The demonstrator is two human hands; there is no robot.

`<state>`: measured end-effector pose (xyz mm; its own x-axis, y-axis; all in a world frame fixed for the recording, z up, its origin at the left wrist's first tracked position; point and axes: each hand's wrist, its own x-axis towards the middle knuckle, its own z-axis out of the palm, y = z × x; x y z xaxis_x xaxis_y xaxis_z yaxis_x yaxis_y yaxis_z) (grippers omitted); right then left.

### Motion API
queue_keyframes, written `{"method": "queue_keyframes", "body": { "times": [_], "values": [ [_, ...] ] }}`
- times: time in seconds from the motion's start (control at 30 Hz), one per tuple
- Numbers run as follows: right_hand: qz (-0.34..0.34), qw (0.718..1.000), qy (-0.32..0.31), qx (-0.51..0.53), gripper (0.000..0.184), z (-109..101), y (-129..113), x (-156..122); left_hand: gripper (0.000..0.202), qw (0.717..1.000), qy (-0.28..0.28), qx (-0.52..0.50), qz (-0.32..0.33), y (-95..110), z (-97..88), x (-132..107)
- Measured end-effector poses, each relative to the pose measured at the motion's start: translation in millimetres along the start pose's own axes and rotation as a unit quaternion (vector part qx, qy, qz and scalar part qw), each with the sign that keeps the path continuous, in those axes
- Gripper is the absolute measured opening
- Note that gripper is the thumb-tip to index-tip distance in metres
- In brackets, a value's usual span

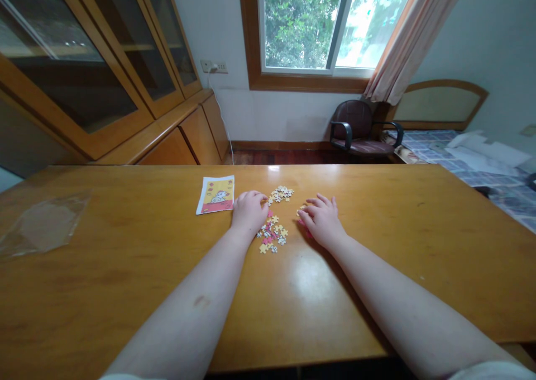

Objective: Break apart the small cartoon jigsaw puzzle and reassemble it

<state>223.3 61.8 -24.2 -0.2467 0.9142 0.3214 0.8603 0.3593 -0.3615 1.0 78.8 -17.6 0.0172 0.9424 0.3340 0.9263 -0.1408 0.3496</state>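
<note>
Currently both hands are down near the middle of the worktop [125, 268], closer to its far edge than the near one.

- Left hand [248, 211]: knuckles up, fingers curled under, sitting at the left side of the puzzle pieces [272, 234]. Can't tell whether a piece is pinched inside the curl.
- Right hand [321, 219]: palm down, fingers stretched out and slightly spread, lying flat on the wood, gripping nothing. A few pink pieces poke out from under its edge.
- The hands are apart, and the puzzle pieces lie scattered in the gap between them, mostly yellow, pink and white.
- A second cluster [281, 193] of pale pieces lies just beyond, toward the far edge, near the left fingertips.
- Picture card [216, 194]: flat, just left of the left hand, not touching it.
- Plastic bag [44, 221]: clear, crumpled flat, well off toward the left edge.

Open room: wide bare wood on the right half out to the right edge, and a broad bare strip along the near edge, crossed only by the two forearms.

Past the far edge: cabinet [104, 78] on the left, chair [355, 128] under the window, bed [481, 167] off the right corner.
</note>
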Motion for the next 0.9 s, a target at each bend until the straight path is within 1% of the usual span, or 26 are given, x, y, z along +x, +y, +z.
{"method": "queue_keyframes", "body": {
  "times": [0.07,0.2,0.33,0.53,0.67,0.77,0.9],
  "values": [
    [-0.001,1.000,0.008,0.008,0.027,0.2,0.0,0.1,0.016,1.000,-0.012,0.012,0.008,0.1,1.5,-1.0],
    [-0.023,0.999,0.001,0.027,0.027,-1.7,-3.6,-0.6,0.013,0.999,-0.038,0.016,0.018,3.1,0.6,-1.6],
    [-0.020,0.999,-0.004,0.039,0.026,-2.6,-5.2,-0.6,0.011,0.998,-0.055,0.010,0.033,6.6,-1.5,-1.6],
    [-0.044,0.998,-0.002,0.055,0.025,0.6,-3.1,-0.6,0.020,0.998,-0.059,0.012,0.026,8.8,-0.7,-2.5],
    [-0.054,0.997,-0.001,0.061,0.025,2.5,-1.8,-0.5,0.013,0.997,-0.072,0.009,0.034,11.6,-2.9,-2.0],
    [-0.053,0.997,-0.002,0.062,0.025,2.5,-1.8,-0.4,0.012,0.995,-0.084,-0.005,0.049,13.5,-6.0,-1.8],
    [-0.053,0.997,-0.006,0.063,0.025,3.4,-1.2,-0.6,0.014,0.990,-0.111,0.011,0.082,15.1,-9.5,-2.3]
  ]
}}
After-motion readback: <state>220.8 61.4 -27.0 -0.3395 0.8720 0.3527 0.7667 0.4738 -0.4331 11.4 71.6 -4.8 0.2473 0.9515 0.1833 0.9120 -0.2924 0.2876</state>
